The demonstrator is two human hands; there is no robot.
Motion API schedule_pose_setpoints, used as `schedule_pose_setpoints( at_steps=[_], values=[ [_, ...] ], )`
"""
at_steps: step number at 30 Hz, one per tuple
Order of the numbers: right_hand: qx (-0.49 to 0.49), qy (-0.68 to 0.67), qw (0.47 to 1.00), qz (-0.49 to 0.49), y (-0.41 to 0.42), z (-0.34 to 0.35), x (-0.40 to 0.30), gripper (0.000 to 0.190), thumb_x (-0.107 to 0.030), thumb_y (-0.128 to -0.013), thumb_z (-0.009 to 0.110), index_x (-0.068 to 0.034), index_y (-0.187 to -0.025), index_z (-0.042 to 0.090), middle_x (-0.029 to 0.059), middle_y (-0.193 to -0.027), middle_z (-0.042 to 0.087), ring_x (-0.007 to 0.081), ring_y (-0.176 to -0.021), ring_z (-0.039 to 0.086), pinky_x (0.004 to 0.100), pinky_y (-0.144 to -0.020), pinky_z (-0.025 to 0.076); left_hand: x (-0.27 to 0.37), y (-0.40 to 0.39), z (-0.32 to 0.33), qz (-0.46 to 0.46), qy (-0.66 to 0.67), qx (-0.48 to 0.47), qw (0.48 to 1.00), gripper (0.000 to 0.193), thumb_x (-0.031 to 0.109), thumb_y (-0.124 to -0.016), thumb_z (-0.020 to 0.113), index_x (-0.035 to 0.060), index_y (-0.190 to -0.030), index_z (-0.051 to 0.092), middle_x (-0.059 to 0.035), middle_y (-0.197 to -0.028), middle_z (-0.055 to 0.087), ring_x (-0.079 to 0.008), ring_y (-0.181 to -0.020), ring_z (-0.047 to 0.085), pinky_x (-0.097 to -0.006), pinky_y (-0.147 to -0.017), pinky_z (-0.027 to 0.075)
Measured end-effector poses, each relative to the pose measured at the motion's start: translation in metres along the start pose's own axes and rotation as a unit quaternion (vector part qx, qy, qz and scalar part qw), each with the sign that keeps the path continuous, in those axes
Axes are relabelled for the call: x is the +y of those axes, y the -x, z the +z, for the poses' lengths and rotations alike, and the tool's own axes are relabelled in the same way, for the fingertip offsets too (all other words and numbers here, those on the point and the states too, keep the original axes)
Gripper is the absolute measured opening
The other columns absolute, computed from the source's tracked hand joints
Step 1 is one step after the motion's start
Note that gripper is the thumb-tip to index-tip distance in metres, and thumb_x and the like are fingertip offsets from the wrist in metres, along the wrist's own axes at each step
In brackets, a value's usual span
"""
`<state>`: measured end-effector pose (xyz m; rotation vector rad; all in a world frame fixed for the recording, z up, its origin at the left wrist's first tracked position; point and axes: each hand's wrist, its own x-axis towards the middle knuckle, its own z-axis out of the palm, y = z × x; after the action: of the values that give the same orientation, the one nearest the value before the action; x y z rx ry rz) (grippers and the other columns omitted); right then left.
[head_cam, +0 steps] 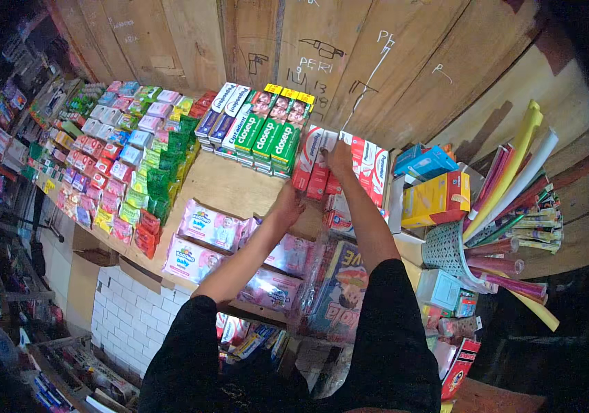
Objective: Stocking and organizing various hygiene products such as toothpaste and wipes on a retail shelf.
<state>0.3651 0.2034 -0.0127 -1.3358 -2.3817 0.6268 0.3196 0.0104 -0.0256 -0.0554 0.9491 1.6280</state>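
My right hand (337, 156) reaches over the red and white Pepsodent toothpaste boxes (375, 170), its fingers on the upper end of one box; whether they grip it is hidden. Near the lower end of the leftmost red Pepsodent box (307, 160) is my left hand (288, 205), its fingers partly hidden and its hold unclear. Just left of that box stand stacked green Closeup boxes (263, 129), with dark blue and white Pepsodent boxes (223, 114) beyond. Packs of Kodomo baby wipes (212, 225) lie on the wooden shelf (222, 180) nearer me, partly behind my left forearm.
Rows of small soap packs (113, 160) and green sachets (175, 165) cover the left side. At right are a yellow box (435, 200) and a woven plastic basket (447, 253) with rolled sheets. A plank wall (294, 57) rises behind the shelf.
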Motion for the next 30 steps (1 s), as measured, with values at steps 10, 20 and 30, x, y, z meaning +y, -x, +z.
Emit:
schedule_pose_setpoints(
  at_steps=[10,20,30],
  values=[
    [-0.214,0.282,0.916,-0.189,0.042,-0.007,0.02,0.11,-0.047,-0.063,0.077,-0.005,-0.145,0.016,0.0296,-0.141,0.029,0.0456,-0.128,0.031,0.0502,-0.099,0.038,-0.005,0.0,0.025,0.056,0.023,-0.03,0.998,0.032,0.031,-0.092,0.04,0.0176,-0.119,0.05,-0.0025,-0.115,0.055,-0.0193,-0.1,0.054,-0.0339,-0.084,0.042],
    [-0.158,0.235,0.949,-0.137,0.042,-0.002,0.009,0.085,-0.031,-0.068,0.075,-0.005,-0.136,0.034,0.0241,-0.134,0.038,0.0424,-0.119,0.041,0.052,-0.087,0.048,-0.026,-0.036,0.008,0.063,0.01,-0.092,0.994,0.05,0.04,-0.1,0.022,0.0086,-0.133,0.041,-0.0071,-0.13,0.051,-0.0221,-0.118,0.046,-0.0384,-0.104,0.031],
    [-0.144,0.246,0.944,-0.166,0.044,-0.009,0.019,0.065,-0.019,-0.073,0.066,-0.007,-0.132,0.04,0.0234,-0.136,0.036,0.0421,-0.124,0.038,0.054,-0.086,0.049,-0.022,-0.033,0.011,0.047,-0.108,-0.085,0.989,0.054,0.049,-0.096,0.024,0.0157,-0.138,0.037,-0.0047,-0.138,0.043,-0.0217,-0.123,0.039,-0.0382,-0.102,0.026]
  ],
)
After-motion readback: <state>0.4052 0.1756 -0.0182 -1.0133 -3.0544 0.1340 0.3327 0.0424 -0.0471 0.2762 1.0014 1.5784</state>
